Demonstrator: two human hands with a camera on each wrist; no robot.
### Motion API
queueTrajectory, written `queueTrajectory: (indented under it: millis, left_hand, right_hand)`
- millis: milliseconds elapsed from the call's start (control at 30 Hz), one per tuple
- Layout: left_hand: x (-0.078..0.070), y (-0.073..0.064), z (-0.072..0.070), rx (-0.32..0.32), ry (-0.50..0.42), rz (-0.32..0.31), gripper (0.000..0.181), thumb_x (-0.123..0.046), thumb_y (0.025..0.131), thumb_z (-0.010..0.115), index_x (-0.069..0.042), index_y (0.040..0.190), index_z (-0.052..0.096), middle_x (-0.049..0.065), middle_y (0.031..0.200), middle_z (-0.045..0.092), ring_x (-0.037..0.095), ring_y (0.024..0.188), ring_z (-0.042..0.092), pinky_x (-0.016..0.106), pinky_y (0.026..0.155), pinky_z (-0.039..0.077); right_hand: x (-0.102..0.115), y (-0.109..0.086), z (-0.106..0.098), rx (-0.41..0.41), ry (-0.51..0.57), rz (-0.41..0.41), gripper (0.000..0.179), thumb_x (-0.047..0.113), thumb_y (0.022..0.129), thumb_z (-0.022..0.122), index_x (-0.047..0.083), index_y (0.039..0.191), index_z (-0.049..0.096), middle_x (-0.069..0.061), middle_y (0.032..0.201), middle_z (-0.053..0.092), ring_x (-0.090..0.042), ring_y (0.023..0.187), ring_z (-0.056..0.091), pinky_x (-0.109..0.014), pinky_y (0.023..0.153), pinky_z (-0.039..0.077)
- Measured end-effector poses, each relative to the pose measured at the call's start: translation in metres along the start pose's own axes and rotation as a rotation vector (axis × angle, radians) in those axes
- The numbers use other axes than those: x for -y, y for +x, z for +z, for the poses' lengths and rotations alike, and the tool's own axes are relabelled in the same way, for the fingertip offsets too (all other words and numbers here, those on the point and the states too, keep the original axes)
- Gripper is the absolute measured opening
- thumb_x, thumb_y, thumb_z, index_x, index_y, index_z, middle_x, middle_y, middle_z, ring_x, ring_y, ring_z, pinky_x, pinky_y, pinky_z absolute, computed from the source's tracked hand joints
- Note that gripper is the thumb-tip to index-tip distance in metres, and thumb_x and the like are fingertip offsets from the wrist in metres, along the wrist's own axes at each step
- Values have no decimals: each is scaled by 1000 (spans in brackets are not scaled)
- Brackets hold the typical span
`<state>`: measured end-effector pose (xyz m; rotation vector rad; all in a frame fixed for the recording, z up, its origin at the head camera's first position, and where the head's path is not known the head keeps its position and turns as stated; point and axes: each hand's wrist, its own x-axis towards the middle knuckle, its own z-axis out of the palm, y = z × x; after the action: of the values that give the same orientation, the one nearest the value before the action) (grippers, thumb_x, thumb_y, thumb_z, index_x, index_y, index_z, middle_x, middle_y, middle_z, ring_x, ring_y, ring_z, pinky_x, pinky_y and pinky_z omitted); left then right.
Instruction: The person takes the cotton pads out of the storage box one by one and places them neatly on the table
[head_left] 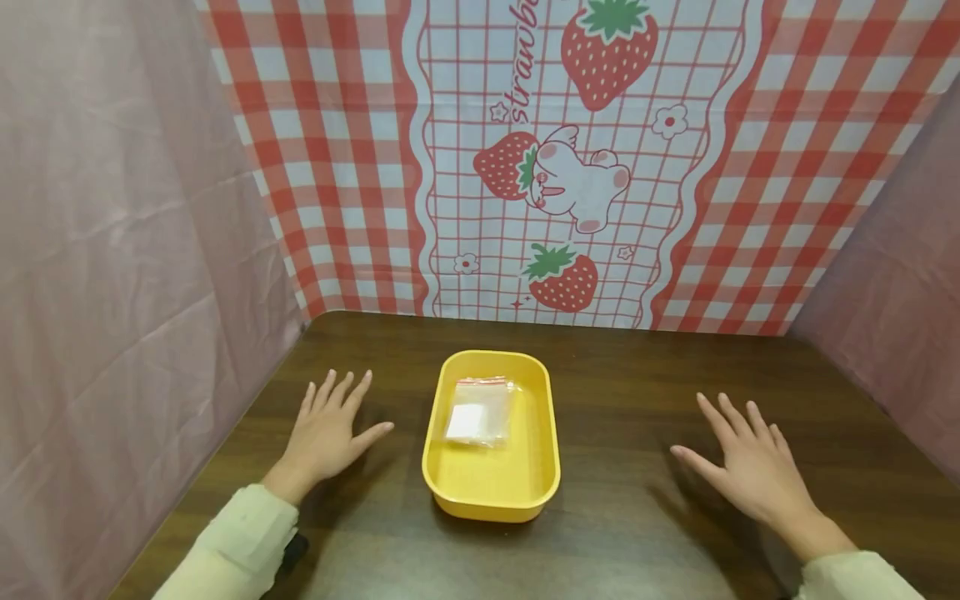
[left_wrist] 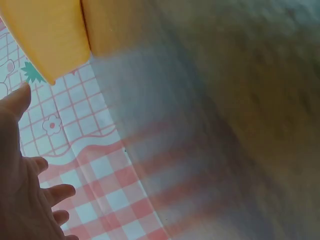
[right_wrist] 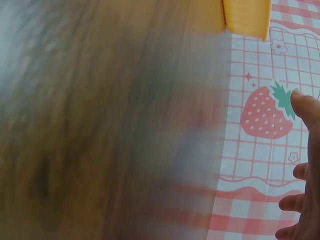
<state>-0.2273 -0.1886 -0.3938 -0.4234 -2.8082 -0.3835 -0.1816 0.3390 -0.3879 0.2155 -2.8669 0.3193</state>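
Between my two hands a yellow plastic tray (head_left: 491, 492) stands on the brown table. Inside it, toward the back left, lies a clear zip bag (head_left: 480, 412) with a red strip along its top; a bright white patch shows on it. My left hand (head_left: 326, 437) is to the left of the tray with fingers spread, holding nothing. To the right, farther from the tray, is my right hand (head_left: 753, 467), its fingers also spread and holding nothing. Both wrist views show a side of the tray (left_wrist: 55, 40) beyond the thumb, apart from the hand.
A red-and-white checked cloth with strawberry prints (head_left: 562, 167) hangs behind the table (head_left: 622, 542). Pink curtains (head_left: 135, 250) flank both sides. A small dark object (head_left: 294, 552) shows at the left sleeve.
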Motion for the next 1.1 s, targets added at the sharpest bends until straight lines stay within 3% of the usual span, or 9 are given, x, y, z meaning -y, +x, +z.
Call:
queueTrajectory:
  millis: [200, 500, 767, 1100]
  left_hand:
    - [-4, 5, 2, 14, -95, -29, 86, -64, 86, 46, -9, 148, 23, 24, 143, 33, 42, 135, 16, 58, 107, 9]
    - [-15, 12, 3, 97, -465, -34, 88, -57, 86, 55, -17, 151, 10, 19, 150, 21, 41, 133, 22, 60, 102, 23]
    - [-17, 21, 6, 61, -647, -24, 88, -42, 83, 68, -20, 150, 16, 20, 145, 31, 38, 129, 34, 54, 99, 33]
    - [-24, 29, 11, 158, -934, 6, 93, -20, 78, 77, -20, 150, 19, 21, 144, 30, 42, 127, 34, 49, 93, 42]
  right_hand:
    - [6, 4, 2, -20, 66, 9, 86, 56, 88, 52, 14, 151, 12, -30, 147, 17, -53, 132, -2, -70, 98, 0]
    - [18, 10, 7, 4, 135, 36, 86, 55, 88, 53, 13, 151, 11, -28, 149, 14, -51, 133, 0, -74, 92, 11]
    - [30, 15, 11, 16, 215, 35, 86, 54, 89, 53, 13, 151, 10, -26, 150, 13, -47, 135, 0, -73, 93, 10]
    - [39, 21, 15, 35, 310, 53, 84, 52, 89, 54, 12, 150, 13, -24, 151, 12, -45, 136, 4, -72, 94, 12]
